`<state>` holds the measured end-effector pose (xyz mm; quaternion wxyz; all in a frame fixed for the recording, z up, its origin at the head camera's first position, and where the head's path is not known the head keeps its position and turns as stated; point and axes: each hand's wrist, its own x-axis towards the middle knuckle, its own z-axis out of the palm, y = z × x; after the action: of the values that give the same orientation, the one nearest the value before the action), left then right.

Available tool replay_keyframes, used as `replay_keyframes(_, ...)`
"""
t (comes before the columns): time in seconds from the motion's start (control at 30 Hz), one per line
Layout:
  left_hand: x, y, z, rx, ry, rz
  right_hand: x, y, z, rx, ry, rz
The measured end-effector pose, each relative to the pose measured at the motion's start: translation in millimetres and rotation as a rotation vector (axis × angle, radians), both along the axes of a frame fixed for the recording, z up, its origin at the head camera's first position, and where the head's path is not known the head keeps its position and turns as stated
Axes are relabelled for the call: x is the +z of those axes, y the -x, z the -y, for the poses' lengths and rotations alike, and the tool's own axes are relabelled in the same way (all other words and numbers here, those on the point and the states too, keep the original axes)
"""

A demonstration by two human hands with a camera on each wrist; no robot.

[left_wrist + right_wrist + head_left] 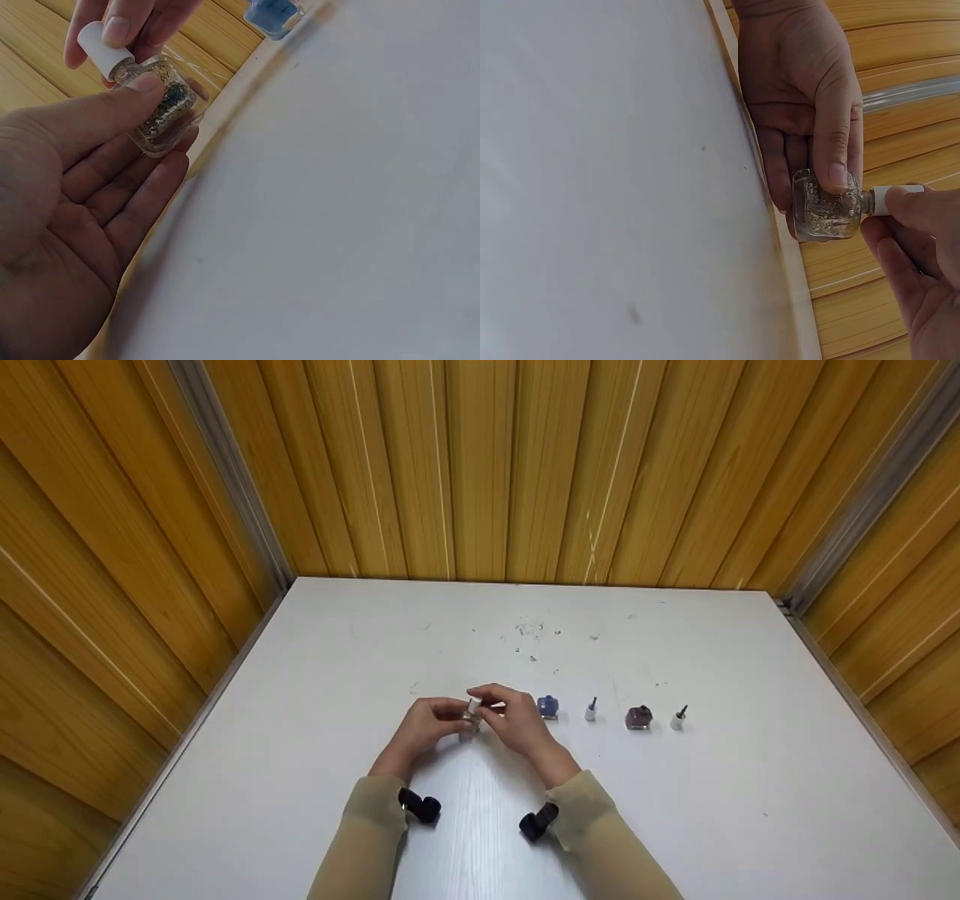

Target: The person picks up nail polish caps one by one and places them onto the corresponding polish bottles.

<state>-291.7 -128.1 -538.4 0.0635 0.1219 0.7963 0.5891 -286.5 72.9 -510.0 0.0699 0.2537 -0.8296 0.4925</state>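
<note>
My left hand [426, 727] holds a clear, square nail polish bottle [171, 109] with gold and dark glitter inside. Its thumb lies across the front of the glass, with fingers behind. My right hand [521, 723] pinches the bottle's white cap [102, 46] between thumb and fingers. In the right wrist view the cap sits in line with the neck, and a short stretch of neck shows below it. To the right of the hands stands a blue nail polish bottle [548, 706] without its cap.
Right of the blue bottle, a white brush cap [591, 711] stands with its brush pointing up. Farther right are an uncapped dark purple nail polish bottle [639, 718] and a second upturned brush cap [679, 719]. The white table [300, 682] meets wood-patterned walls [480, 472].
</note>
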Motion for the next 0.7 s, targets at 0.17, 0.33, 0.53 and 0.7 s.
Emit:
replay_keyframes(0.17, -1.9, 1.4, -0.2, -0.002, -0.008, -0.005, -0.9, 0.1, 0.6, -0.014, 0.003, -0.005)
replay_keyframes(0.33, -2.6, 0.8, -0.1, -0.007, -0.017, -0.002, -2.3, 0.3, 1.2, -0.048, 0.007, 0.043)
replay_keyframes(0.53, -2.5, 0.7, -0.1, -0.009, -0.012, 0.002, -1.8, 0.4, 0.9, -0.074, 0.03, 0.122)
replay_keyframes(0.7, -1.4, 1.0, 0.1, 0.0, -0.001, 0.012, 1.0, 1.5, -0.8, -0.033, 0.084, 0.199)
